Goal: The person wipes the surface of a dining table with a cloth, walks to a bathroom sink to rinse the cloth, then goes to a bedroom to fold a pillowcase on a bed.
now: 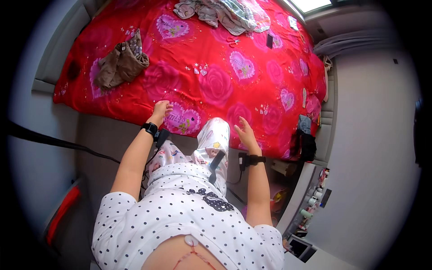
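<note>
My left hand (162,110) is raised by the near edge of a bed, over its red rose-and-heart bedspread (180,90). The fingers are loosely bent, a little apart, and hold nothing. My right hand (245,133) hovers near the same edge, right of my knee, with thumb and fingers spread and nothing in it. Farther left on the bedspread lies a crumpled brown garment (119,67). Red-handled scissors (232,42) lie toward the far side, with a flat black rectangular object (269,41) beside them. Both wrists wear black straps with small devices.
Crumpled pale patterned cloth (225,15) lies at the bed's far edge. Dark and grey-blue items (305,130) rest at its right corner. A shelf with several small bottles (315,198) stands at the right. A black cable (67,145) crosses the left side.
</note>
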